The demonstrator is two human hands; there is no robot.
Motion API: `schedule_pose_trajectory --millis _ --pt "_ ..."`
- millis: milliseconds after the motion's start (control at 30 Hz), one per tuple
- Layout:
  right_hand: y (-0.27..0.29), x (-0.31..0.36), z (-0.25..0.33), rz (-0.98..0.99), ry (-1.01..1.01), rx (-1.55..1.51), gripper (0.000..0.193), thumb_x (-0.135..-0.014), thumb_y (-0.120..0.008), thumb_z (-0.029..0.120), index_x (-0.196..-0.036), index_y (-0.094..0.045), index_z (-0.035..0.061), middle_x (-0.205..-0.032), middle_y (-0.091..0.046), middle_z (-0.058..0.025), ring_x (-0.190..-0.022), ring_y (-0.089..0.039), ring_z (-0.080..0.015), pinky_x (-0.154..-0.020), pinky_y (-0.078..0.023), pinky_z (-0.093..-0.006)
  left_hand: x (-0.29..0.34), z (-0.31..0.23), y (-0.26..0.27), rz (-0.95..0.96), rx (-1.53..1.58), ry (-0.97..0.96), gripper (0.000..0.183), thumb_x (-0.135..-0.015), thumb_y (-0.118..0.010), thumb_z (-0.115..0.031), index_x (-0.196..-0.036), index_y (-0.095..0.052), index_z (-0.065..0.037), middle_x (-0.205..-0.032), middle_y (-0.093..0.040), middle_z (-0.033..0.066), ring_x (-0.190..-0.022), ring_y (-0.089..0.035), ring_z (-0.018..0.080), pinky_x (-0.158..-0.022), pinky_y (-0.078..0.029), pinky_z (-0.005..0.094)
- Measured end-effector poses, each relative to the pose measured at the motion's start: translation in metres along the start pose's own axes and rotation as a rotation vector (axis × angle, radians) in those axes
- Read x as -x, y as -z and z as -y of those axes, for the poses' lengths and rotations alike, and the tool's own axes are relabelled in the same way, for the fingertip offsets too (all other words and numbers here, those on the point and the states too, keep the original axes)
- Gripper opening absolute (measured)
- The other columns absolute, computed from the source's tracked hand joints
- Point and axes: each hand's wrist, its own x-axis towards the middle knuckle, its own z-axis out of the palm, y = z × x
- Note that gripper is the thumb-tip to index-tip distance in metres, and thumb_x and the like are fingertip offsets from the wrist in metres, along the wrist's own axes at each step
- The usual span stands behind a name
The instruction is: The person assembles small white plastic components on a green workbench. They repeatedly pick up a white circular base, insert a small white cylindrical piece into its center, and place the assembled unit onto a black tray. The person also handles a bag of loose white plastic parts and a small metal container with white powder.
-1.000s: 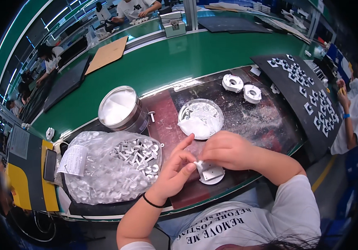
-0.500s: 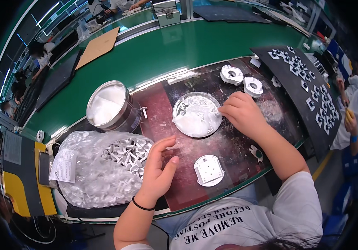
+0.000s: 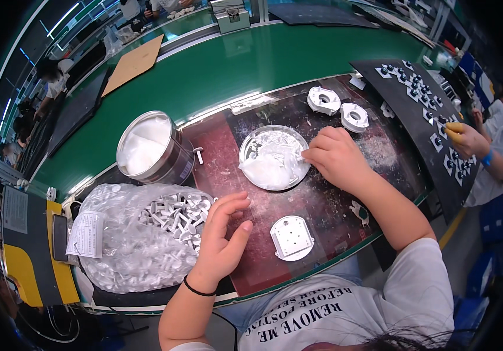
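A round metal dish (image 3: 252,142), like a can lid, holds a mound of white paste (image 3: 275,168). At its right edge my right hand (image 3: 338,158) is closed in a pinch, fingertips at the paste; what they grip is hidden. Open and empty, my left hand (image 3: 223,240) hovers with thumb and fingers apart beside a clear plastic bag (image 3: 128,257) full of white mushroom-shaped pins (image 3: 175,217). Between my forearms a white rounded plate (image 3: 292,238) with small holes lies flat on the dark red work surface.
An open tin (image 3: 175,158) of white paste stands back left, with one loose pin (image 3: 198,154) beside it. Two white ring-shaped housings (image 3: 324,100) sit beyond my right hand. Far right, a black board (image 3: 380,88) carries several small parts, near a co-worker's hand (image 3: 465,140).
The view has shifted slightly. My right hand stays at the dish's edge and my left hand keeps its pose. The co-worker's hand has reached in over the black board.
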Motion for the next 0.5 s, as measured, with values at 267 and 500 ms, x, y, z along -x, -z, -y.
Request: schedule_pose_trajectory --millis 267,500 --pt "-0.0020 0.0015 -0.0006 -0.016 0.000 0.005 0.006 -0.073 -0.064 0.013 -0.077 -0.066 0.0111 -0.080 -0.057 0.0007 -0.088 -0.052 -0.0179 -0.080 -0.039 -0.0328 -0.0001 -0.0004 0.0010 0.025 -0.026 -0.006 0.031 -0.082 -0.058 -0.003 -0.112 -0.056 -0.003 -0.125 -0.050 0.0147 -0.111 -0.051 0.0241 -0.090 -0.044 0.0334" --pt "-0.0008 0.0019 0.0005 0.011 -0.007 0.020 0.005 -0.073 -0.064 0.013 -0.077 -0.066 0.0107 -0.079 -0.056 0.0003 -0.089 -0.052 -0.0180 -0.082 -0.039 -0.0335 0.0006 -0.0020 0.0011 0.034 -0.033 0.002 0.031 -0.082 -0.059 -0.003 -0.112 -0.056 -0.003 -0.126 -0.050 0.0141 -0.111 -0.050 0.0238 -0.091 -0.042 0.0333"
